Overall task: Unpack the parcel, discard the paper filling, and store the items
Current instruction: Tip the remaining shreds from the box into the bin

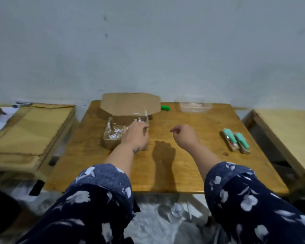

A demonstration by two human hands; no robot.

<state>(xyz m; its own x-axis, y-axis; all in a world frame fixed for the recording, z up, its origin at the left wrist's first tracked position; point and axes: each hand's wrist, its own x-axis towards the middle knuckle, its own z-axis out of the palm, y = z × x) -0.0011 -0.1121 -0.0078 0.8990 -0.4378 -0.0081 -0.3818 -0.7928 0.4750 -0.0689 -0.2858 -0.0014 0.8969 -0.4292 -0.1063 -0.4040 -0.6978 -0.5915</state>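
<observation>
A brown cardboard parcel box (130, 104) stands at the back of the wooden table (165, 173), its lid flap raised. In front of it sits a clear plastic container (111, 131) holding white paper shreds (115, 133). My left hand (136, 134) hovers over the container's right side with fingers spread; a few shreds show at its fingertips. My right hand (184, 135) floats above the table's middle with fingers loosely curled, holding nothing. Two teal packaged items (235, 140) lie on the table's right part.
An empty clear plastic tub (195, 106) stands at the back right, a green object (165, 107) beside the box. Flattened cardboard (30, 131) covers a stand on the left. Another wooden table (285, 131) is on the right. A wall rises right behind.
</observation>
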